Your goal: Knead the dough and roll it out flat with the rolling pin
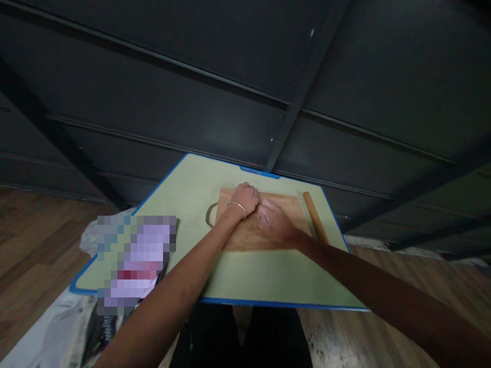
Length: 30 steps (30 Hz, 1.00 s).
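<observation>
My left hand (246, 198), with a thin bracelet at the wrist, is over the upper left part of a wooden board (245, 243). Close beside it, slightly nearer to me, is my right hand (276, 221), above the middle of the same board. Both hands have their fingers curled in toward each other. Whatever lies between or under the fingers is hidden. A curved metal handle (209, 214) sticks out at the board's left side. Along its right side lies a wooden rolling pin (315, 217).
The board lies on a small pale green table (276, 283) with a blue rim. A blurred-out purple item (143, 255) rests on its left part. Dark metal panels (215, 92) stand behind the table. Bags and cloth (65, 332) lie at lower left.
</observation>
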Available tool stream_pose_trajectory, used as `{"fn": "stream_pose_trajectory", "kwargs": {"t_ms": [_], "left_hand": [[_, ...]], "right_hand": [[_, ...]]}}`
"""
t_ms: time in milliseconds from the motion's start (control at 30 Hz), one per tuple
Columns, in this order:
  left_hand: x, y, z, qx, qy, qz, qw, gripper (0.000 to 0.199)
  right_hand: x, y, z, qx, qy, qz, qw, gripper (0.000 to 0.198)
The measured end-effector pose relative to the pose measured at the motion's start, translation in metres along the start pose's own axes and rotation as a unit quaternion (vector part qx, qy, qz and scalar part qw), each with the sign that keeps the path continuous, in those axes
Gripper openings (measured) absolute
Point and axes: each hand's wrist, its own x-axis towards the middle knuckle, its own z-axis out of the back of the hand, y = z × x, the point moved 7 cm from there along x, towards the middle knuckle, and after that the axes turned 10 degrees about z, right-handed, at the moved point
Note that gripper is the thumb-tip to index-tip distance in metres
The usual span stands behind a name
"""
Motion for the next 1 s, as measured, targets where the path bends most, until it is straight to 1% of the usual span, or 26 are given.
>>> {"fn": "stream_pose_trajectory", "kwargs": {"t_ms": [67, 167, 200, 267, 300, 333, 400, 433, 467, 533, 600, 667, 733, 800, 833, 867, 900, 1000], "left_hand": [[-0.001, -0.004, -0.003, 0.090, 0.032, -0.027, 0.995, 0.021], [-0.003, -0.003, 0.000, 0.232, 0.044, 0.003, 0.972, 0.028], [-0.005, -0.005, 0.001, 0.270, 0.052, -0.001, 0.961, 0.029], [-0.008, -0.010, 0.005, 0.315, 0.045, -0.020, 0.948, 0.028], [-0.009, -0.012, 0.006, 0.320, 0.040, -0.025, 0.946, 0.029], [-0.010, -0.012, 0.007, 0.321, 0.039, -0.019, 0.946, 0.031], [-0.010, -0.011, 0.009, 0.310, 0.035, 0.005, 0.950, 0.035], [-0.009, -0.010, 0.011, 0.298, 0.029, 0.027, 0.954, 0.036], [-0.009, -0.009, 0.012, 0.285, 0.023, 0.044, 0.957, 0.036], [-0.008, -0.007, 0.014, 0.259, 0.014, 0.068, 0.963, 0.035], [-0.007, -0.006, 0.014, 0.242, 0.012, 0.076, 0.967, 0.035], [-0.007, -0.005, 0.014, 0.234, 0.011, 0.077, 0.969, 0.035], [-0.007, -0.005, 0.015, 0.232, 0.007, 0.073, 0.970, 0.036], [-0.007, -0.005, 0.015, 0.232, 0.000, 0.069, 0.970, 0.035], [-0.007, -0.004, 0.015, 0.232, -0.003, 0.071, 0.970, 0.035], [-0.007, -0.004, 0.015, 0.231, -0.005, 0.073, 0.970, 0.034], [-0.007, -0.003, 0.015, 0.229, -0.006, 0.074, 0.970, 0.033], [-0.006, -0.001, 0.014, 0.223, -0.009, 0.074, 0.972, 0.034]], "right_hand": [[0.005, -0.004, -0.004, 0.014, -0.006, 0.007, 1.000, 0.032], [0.013, -0.006, -0.005, 0.034, -0.036, 0.023, 0.998, 0.030], [0.015, -0.005, -0.004, 0.040, -0.042, 0.031, 0.998, 0.028], [0.016, -0.004, 0.001, 0.046, -0.036, 0.031, 0.998, 0.019], [0.014, -0.004, 0.005, 0.040, -0.025, 0.021, 0.999, 0.014], [0.011, -0.004, 0.009, 0.028, -0.008, 0.011, 1.000, 0.017], [0.003, -0.001, 0.015, 0.000, 0.060, 0.034, 0.998, 0.036], [-0.001, -0.002, 0.021, -0.010, 0.078, 0.033, 0.996, 0.040], [-0.006, -0.004, 0.026, -0.017, 0.093, 0.023, 0.995, 0.041], [-0.014, -0.012, 0.035, -0.015, 0.121, 0.001, 0.993, 0.034], [-0.020, -0.021, 0.041, 0.014, 0.129, -0.011, 0.992, 0.027], [-0.022, -0.030, 0.045, 0.068, 0.094, -0.025, 0.993, 0.025], [-0.024, -0.043, 0.046, 0.145, 0.021, -0.062, 0.987, 0.027], [-0.026, -0.055, 0.043, 0.238, -0.061, -0.105, 0.964, 0.033], [-0.027, -0.058, 0.041, 0.269, -0.093, -0.108, 0.952, 0.033], [-0.027, -0.058, 0.038, 0.282, -0.102, -0.104, 0.948, 0.033], [-0.028, -0.058, 0.035, 0.277, -0.102, -0.099, 0.950, 0.032], [-0.031, -0.054, 0.030, 0.207, -0.082, -0.084, 0.971, 0.030]]}}
